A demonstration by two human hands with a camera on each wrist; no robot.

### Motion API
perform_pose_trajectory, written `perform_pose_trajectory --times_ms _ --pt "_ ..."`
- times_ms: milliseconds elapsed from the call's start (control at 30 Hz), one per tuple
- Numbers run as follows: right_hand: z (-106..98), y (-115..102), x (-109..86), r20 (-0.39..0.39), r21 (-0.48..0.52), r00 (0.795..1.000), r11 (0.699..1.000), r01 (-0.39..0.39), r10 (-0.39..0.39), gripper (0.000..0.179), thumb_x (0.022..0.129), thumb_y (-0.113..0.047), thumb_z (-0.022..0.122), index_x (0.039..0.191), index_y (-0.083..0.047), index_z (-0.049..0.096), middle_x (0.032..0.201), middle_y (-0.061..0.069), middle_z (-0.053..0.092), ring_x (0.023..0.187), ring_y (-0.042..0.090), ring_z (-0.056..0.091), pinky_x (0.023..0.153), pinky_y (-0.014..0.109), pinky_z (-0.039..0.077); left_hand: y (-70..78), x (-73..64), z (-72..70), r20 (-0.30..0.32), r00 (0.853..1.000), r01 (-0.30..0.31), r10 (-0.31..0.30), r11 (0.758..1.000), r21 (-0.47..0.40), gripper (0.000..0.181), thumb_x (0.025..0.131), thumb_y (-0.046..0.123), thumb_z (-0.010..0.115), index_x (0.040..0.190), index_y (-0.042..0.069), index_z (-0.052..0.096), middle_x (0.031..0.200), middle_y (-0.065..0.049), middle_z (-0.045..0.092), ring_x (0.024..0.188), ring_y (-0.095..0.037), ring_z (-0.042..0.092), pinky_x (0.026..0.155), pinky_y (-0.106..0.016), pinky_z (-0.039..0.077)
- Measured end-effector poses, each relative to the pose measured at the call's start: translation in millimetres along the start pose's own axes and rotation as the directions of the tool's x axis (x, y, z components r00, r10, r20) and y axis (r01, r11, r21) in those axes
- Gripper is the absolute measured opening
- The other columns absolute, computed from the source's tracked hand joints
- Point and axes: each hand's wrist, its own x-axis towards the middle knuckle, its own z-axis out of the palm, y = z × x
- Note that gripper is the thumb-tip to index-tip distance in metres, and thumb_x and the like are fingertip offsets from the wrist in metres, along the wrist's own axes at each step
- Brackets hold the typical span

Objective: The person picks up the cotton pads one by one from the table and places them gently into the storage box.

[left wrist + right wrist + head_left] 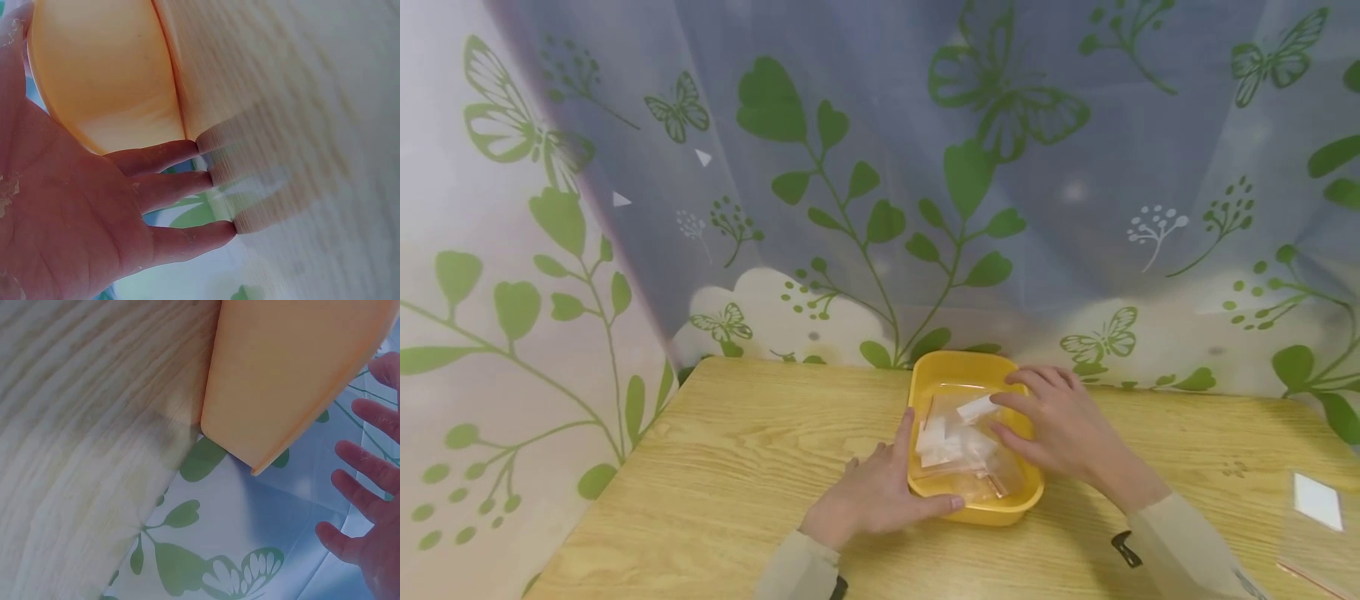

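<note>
A yellow plastic tub (958, 370) stands near the back edge of the wooden table, holding several clear plastic bags (962, 450) with white labels. My left hand (876, 497) steadies the tub at its near left corner, forefinger along the left rim and thumb on the near rim. In the left wrist view, the other three fingers (169, 244) of that hand stretch straight to the tabletop. Over the tub's right side is my right hand (1067, 429), its fingertips above the bags beside a white label (976, 408). The right wrist view has its fingers (369, 462) spread, gripping nothing.
Another clear bag (1318, 542) with a white label lies at the right end of the table (760, 442). Behind the table hangs a blue curtain (880, 167) printed with green leaves and butterflies. A pale patterned curtain (512, 333) borders the left side.
</note>
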Motion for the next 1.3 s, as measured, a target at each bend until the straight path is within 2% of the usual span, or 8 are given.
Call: perform_pose_trajectory --times_ms 233,667,967,1300 --pt "-8.1 -1.8 -10.2 0.005 0.005 0.998 0.998 -0.059 0.059 0.04 0.081 -0.041 0.076 0.114 -0.02 0.077 0.119 0.012 0.071 0.114 0.036 0.062 0.093 0.065 0.048 1.3 1.0 0.6 0.002 1.0 -0.002 0.002 1.0 -0.009 0.125 0.081 0.084 0.058 0.166 0.022 -0.008 0.158 -0.023 0.045 0.147 -0.044 0.042 0.114 -0.076 0.028" --pt "-19.6 0.6 -32.7 -0.02 0.012 0.996 0.996 -0.089 0.089 0.051 0.081 -0.045 0.073 0.124 -0.019 0.07 0.129 0.012 0.066 0.118 0.038 0.059 0.086 0.066 0.051 2.2 3.0 0.7 -0.008 1.0 -0.009 0.009 1.0 -0.021 0.125 0.081 0.083 0.06 0.166 0.021 -0.007 0.158 -0.021 0.045 0.146 -0.04 0.044 0.115 -0.075 0.028" --pt "-30.9 2.8 -47.2 -0.001 -0.001 0.987 0.987 -0.161 0.161 0.051 0.077 -0.041 0.079 0.121 -0.018 0.07 0.132 0.014 0.063 0.121 0.042 0.057 0.088 0.069 0.049 0.4 2.1 0.7 0.007 1.0 -0.001 0.001 1.0 -0.016 0.125 0.081 0.084 0.059 0.166 0.022 -0.009 0.155 -0.026 0.047 0.143 -0.041 0.047 0.115 -0.075 0.028" --pt "-46.9 7.8 -61.7 -0.006 -0.012 0.979 0.979 -0.204 0.204 0.054 0.074 -0.039 0.083 0.122 -0.016 0.07 0.13 0.015 0.063 0.119 0.043 0.057 0.086 0.071 0.047 0.1 -0.4 0.4 0.005 1.0 0.0 0.0 1.0 -0.02 0.126 0.08 0.085 0.059 0.166 0.022 -0.009 0.155 -0.027 0.046 0.143 -0.042 0.047 0.115 -0.076 0.027"
